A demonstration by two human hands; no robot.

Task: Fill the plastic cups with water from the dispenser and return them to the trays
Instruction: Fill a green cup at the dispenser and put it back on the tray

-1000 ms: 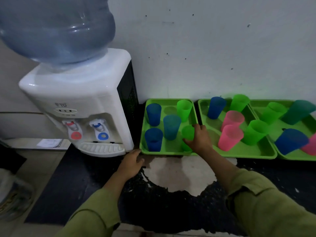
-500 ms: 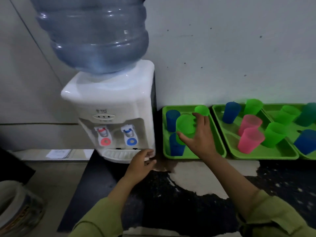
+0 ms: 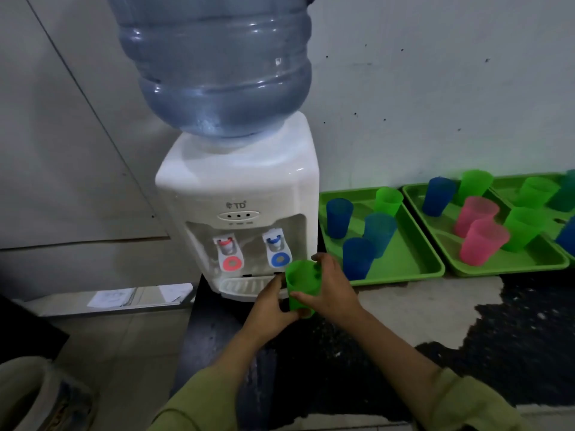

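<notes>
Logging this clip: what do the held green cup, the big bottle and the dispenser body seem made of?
The green cup looks like thin translucent plastic, matte; dark shapes show through its wall. The bottle seems clear blue-tinted rigid plastic, glossy, with moulded ribs and highlights. The dispenser body is probably opaque white plastic, smooth, with soft sheen on top.

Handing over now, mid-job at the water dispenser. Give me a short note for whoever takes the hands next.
Left hand and right hand both grip the green cup, upright, in front of the dispenser, near the blue tap.
Other cups stand on the green trays to the right; whether any hold water I cannot tell.
Done: cup at the tap, not visibly filled.
Left: fill this cup, return it to a tray, then the rest.
</notes>
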